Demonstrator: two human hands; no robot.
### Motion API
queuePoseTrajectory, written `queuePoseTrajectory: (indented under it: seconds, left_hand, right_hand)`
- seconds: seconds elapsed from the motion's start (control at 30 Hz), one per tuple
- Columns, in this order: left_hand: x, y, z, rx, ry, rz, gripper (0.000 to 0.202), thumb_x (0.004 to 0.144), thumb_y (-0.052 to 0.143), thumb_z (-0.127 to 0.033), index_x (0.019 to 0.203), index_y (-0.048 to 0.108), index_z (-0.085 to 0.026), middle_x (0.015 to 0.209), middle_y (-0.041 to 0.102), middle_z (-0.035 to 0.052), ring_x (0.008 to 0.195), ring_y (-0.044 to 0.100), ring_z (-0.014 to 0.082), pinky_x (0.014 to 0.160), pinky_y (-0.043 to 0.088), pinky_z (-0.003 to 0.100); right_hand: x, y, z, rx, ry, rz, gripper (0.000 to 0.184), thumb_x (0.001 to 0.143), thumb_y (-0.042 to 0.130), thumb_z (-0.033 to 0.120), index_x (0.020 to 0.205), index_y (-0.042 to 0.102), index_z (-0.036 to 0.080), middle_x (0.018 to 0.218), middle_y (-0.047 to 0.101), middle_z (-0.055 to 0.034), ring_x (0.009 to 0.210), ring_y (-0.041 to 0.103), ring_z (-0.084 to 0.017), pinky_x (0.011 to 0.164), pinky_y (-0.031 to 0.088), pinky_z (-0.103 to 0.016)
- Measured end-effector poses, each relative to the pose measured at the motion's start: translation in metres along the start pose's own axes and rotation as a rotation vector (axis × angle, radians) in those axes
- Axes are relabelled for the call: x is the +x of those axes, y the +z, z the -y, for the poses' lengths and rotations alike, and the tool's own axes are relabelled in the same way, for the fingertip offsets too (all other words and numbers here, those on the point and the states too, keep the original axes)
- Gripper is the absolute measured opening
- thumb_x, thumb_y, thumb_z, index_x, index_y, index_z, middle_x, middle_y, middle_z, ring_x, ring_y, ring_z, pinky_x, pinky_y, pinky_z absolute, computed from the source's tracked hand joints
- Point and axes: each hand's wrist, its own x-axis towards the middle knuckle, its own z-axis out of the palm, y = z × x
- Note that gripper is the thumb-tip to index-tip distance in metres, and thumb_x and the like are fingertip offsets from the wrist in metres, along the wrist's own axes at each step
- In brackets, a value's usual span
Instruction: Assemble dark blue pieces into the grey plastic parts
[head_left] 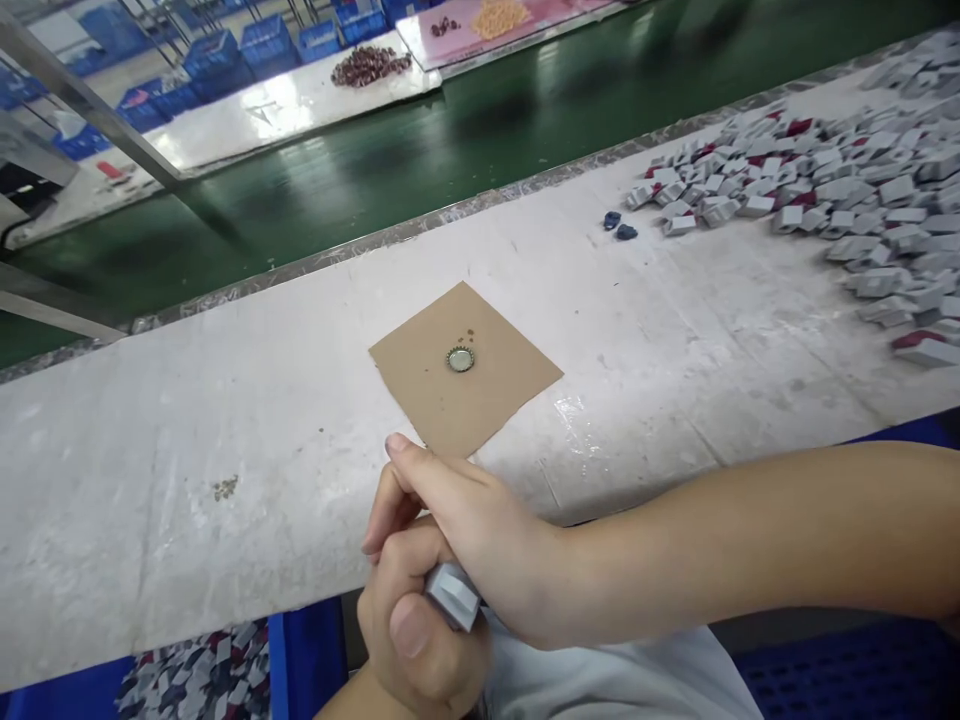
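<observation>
Close to the table's front edge, my left hand (pixel 424 625) is closed around a small grey plastic piece (pixel 453 594), whose angular end sticks out beside the thumb. My right hand (pixel 472 520) lies over the top of the left one, its thumb pointing forward and its fingers curled down. What those fingers grip, if anything, is hidden. Just beyond the hands, a square of brown cardboard (pixel 409 365) rests on the white table (pixel 285 430). A metal bottle cap (pixel 460 359) sits on the cardboard, hollow side up, with a few brown specks near it.
A large heap of grey plastic pieces (pixel 870 190), some dark red, covers the table's right end. Two small dark blue bits (pixel 619 226) lie beside it. Below the front edge at left is a blue bin (pixel 307 655) of similar pieces. Another workbench (pixel 300 110) stands across a green floor (pixel 330 185).
</observation>
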Motion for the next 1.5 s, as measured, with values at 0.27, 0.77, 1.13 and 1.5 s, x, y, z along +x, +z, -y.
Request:
queuePoseTrajectory:
  seconds: [0.27,0.77,1.13,1.5]
  left_hand:
    - [0.022,0.033,-0.030,0.024,0.136,-0.036,0.037,0.082,0.045,-0.049,0.062,0.055,-0.019,0.055,0.050,-0.0003,0.044,0.043,0.0125,0.037,0.028,0.021]
    - [0.009,0.025,-0.053,-0.256,-0.159,0.092,0.040,0.091,0.033,-0.043,0.091,0.060,-0.014,0.051,0.048,-0.0014,0.039,0.031,0.0075,0.036,0.031,0.017]
    - [0.004,0.018,-0.046,-0.066,-0.029,-0.057,0.037,0.085,0.044,-0.049,0.091,0.064,-0.018,0.047,0.046,-0.0037,0.038,0.033,0.0084,0.037,0.029,0.017]
    - [0.004,-0.002,-0.007,0.401,0.560,-0.085,0.026,0.088,0.045,-0.041,0.077,0.062,-0.026,0.045,0.049,-0.0050,0.036,0.039,0.0121,0.042,0.029,0.026]
  right_hand:
    - [0.029,-0.004,0.022,0.033,0.214,-0.027,0.057,0.091,0.025,0.052,0.061,0.058,0.015,0.057,0.047,0.0003,0.051,0.041,-0.010,0.048,0.032,-0.023]
    - [0.019,-0.026,0.028,-0.055,-0.130,-0.106,0.032,0.090,0.037,0.039,0.084,0.060,0.018,0.076,0.063,-0.0033,0.076,0.055,-0.016,0.074,0.040,-0.030]
    - [0.004,-0.032,0.034,-0.855,-0.423,0.098,0.025,0.078,0.059,0.042,0.071,0.049,0.021,0.052,0.042,0.0065,0.048,0.040,-0.009,0.044,0.027,-0.022]
    - [-0.009,-0.042,0.006,-0.863,-0.377,0.260,0.015,0.088,0.045,0.027,0.075,0.044,0.019,0.061,0.043,0.0050,0.053,0.039,-0.008,0.049,0.029,-0.021]
